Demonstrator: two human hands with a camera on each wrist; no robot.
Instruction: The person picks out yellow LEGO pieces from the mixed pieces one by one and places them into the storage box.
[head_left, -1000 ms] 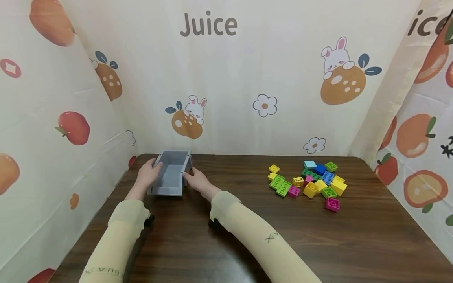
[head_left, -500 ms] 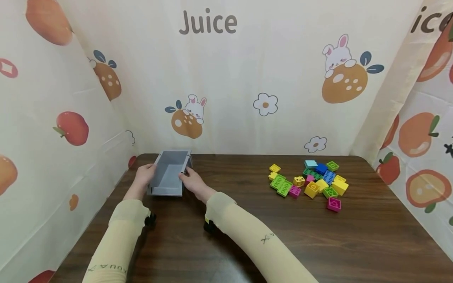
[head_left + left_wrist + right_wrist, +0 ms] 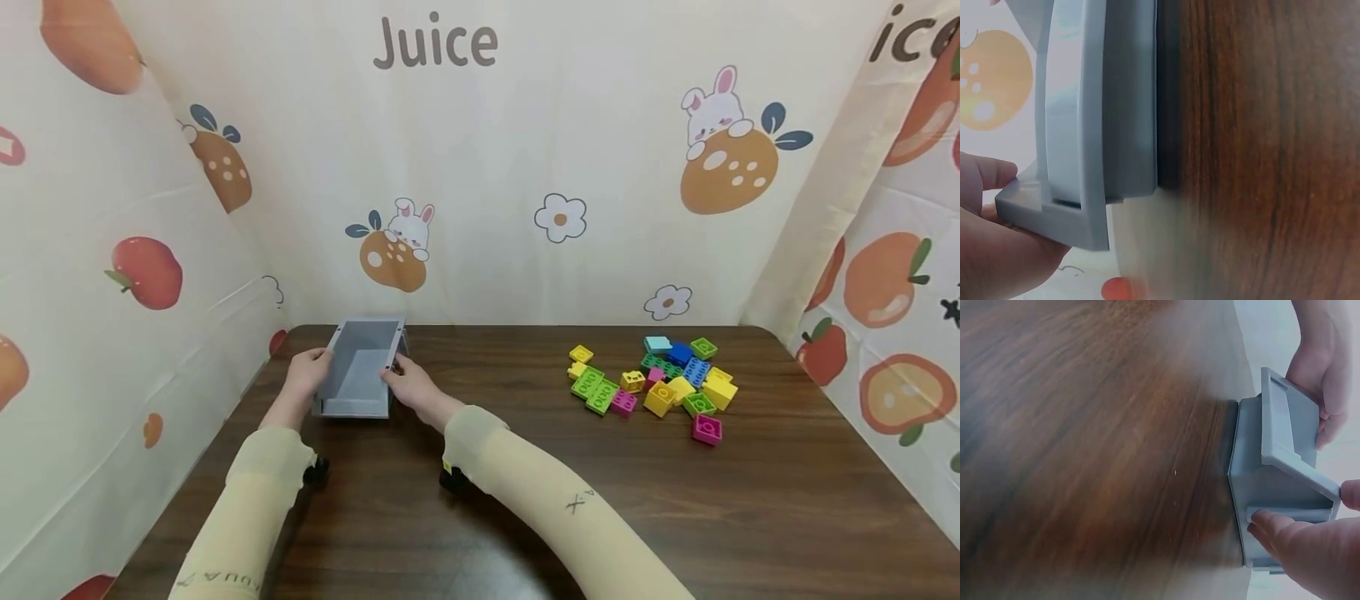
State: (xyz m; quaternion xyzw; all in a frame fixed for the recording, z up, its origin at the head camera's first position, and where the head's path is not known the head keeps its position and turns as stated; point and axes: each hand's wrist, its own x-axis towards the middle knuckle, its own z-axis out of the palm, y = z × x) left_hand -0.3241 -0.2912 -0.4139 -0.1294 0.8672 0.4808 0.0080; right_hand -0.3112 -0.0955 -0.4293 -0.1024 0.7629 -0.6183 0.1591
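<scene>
A grey plastic storage bin [image 3: 362, 407] stands at the back left of the dark wooden table, its inside bare. My left hand [image 3: 306, 373] grips the left rim; in the left wrist view, thumb and fingers of that hand [image 3: 1007, 253] pinch a corner of the bin [image 3: 1125, 106]. On the opposite side, my right hand [image 3: 417, 388] holds the right wall near the front. The right wrist view has this hand's fingers [image 3: 1279, 530] against the outer wall of the bin [image 3: 1250, 456], with a fingertip at the rim. Parts of both hands are hidden behind the bin.
Several loose toy building bricks [image 3: 681, 390], in yellow, green, blue, pink and light blue, lie in a cluster at the right rear of the table [image 3: 465, 517]. A printed curtain [image 3: 480, 150] hangs behind the table and along both sides.
The left hand's fingers have closed on the left rim, and the right hand has shifted slightly left onto the right wall. The bin stays nearly in place; the bricks lie as before.
</scene>
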